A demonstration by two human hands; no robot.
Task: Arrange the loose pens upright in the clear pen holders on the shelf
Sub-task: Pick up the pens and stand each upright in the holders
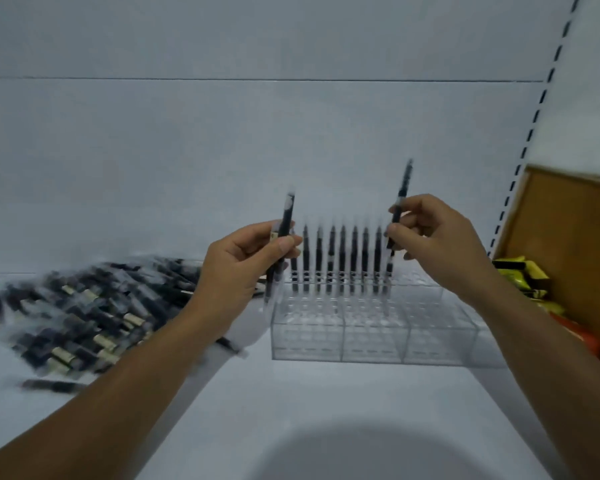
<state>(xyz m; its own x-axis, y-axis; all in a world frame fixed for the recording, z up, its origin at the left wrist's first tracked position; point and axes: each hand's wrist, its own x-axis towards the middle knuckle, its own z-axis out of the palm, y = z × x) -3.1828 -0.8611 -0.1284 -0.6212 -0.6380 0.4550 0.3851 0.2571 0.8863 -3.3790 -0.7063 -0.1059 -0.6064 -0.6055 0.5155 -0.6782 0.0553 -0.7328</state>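
Those slim black plastic pens (286,220) look light, stiff and a bit slick, so left hand (243,263) and right hand (435,240) each pinching one mid-barrel seems plenty.

Left hand (246,258) holds pen (284,233); right hand (433,237) holds second pen (400,202) above holders (371,327)

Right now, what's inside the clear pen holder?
Inside the clear pen holder, a row of dark pens stands upright along the back. The front holes look empty. The left hand and right hand cover the row's ends, so the full count is hidden.
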